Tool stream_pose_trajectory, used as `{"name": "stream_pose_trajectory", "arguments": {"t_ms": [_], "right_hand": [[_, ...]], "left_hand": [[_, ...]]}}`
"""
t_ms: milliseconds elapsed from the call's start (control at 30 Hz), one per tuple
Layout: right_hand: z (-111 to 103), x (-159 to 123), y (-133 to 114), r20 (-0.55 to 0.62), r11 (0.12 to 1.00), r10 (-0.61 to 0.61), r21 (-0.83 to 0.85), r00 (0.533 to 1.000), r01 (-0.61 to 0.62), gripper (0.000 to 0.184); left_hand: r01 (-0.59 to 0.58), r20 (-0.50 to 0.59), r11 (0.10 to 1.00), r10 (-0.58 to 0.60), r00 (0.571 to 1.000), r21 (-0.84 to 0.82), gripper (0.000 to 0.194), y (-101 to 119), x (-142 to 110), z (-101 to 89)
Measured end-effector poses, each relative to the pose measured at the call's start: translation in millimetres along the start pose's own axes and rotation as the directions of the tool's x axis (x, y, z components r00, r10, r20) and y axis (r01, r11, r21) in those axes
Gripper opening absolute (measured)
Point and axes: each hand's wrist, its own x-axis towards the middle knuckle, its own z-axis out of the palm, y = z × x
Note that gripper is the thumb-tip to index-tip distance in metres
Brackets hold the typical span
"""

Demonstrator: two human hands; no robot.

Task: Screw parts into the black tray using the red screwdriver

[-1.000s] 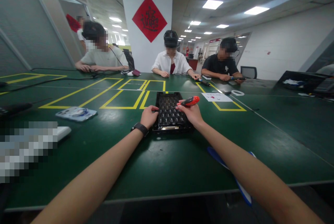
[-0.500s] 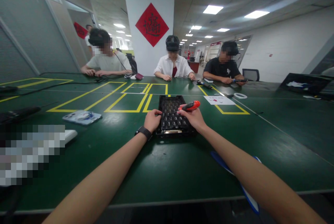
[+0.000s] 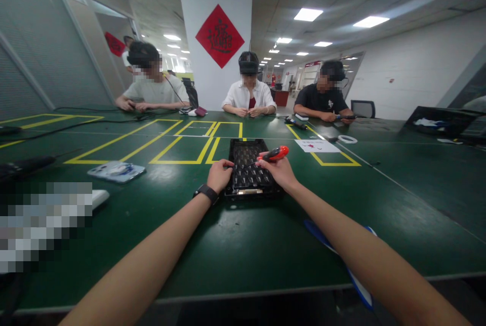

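In the middle of the green table lies a black rectangular case (image 3: 253, 192), with rows of small shiny pieces inside and a pale metallic strip at its near end. My right hand (image 3: 281, 171) is closed around a red and black screwdriver (image 3: 276, 154), whose shaft slants down to the left over the rows. Exactly what its tip touches is too small to tell. At the case's left edge, my left hand (image 3: 219, 176) grips the rim with curled fingers, some of them hidden.
A phone (image 3: 116, 171) lies to the left, near a blurred pale object (image 3: 99, 198). Right of the case are a printed sheet (image 3: 317, 146) and a tape roll (image 3: 347, 139). A blue-edged item (image 3: 321, 235) is under my right forearm. Three people sit across the table (image 3: 212, 255).
The view has shifted slightly. My hands keep their places on the case and the screwdriver. The person opposite has brought both hands together.
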Motion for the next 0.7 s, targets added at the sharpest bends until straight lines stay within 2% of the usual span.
{"name": "stream_pose_trajectory", "arguments": {"t_ms": [133, 300, 400, 467, 500, 567, 633, 700], "right_hand": [[1, 2, -1, -0.043, 0.999, 0.023, 0.050, 0.999, -0.021, 0.028], [0, 5, -4, -0.243, 0.963, 0.102, 0.267, 0.965, -0.034, 0.025], [-3, 5, -5, -0.355, 0.950, 0.124, 0.312, 0.926, -0.007, 0.029], [-6, 4, -6, -0.428, 0.963, 0.101, 0.269, 0.898, 0.020, 0.032], [-6, 3, -7, -0.459, 0.971, 0.077, 0.236, 0.885, 0.037, 0.033], [-6, 1, -10, -0.483, 0.983, 0.024, 0.172, 0.875, 0.068, 0.034], [-3, -2, -14, -0.465, 0.989, -0.011, 0.127, 0.885, 0.079, 0.034], [1, -5, -19, -0.431, 0.993, -0.027, 0.096, 0.902, 0.075, 0.034]], "left_hand": [[-0.012, -0.003, 1.000, 0.012, 1.000, 0.006, 0.022, -1, 0, 0.7], [-0.016, -0.008, 1.000, 0.017, 1.000, 0.017, 0.020, -3, 2, 0.5], [-0.039, -0.028, 0.998, 0.040, 0.999, 0.050, 0.020, 4, -1, -3.5], [-0.123, -0.072, 0.988, 0.130, 0.989, 0.096, 0.022, 17, -7, -8.3], [-0.205, -0.092, 0.970, 0.218, 0.972, 0.126, 0.024, 26, -12, -10.8], [-0.361, -0.054, 0.920, 0.373, 0.926, 0.153, 0.031, 44, -23, -15.5], [-0.463, 0.061, 0.874, 0.459, 0.886, 0.148, 0.042, 61, -33, -18.8], [-0.502, 0.173, 0.856, 0.480, 0.860, 0.120, 0.052, 73, -42, -20.5]]}}
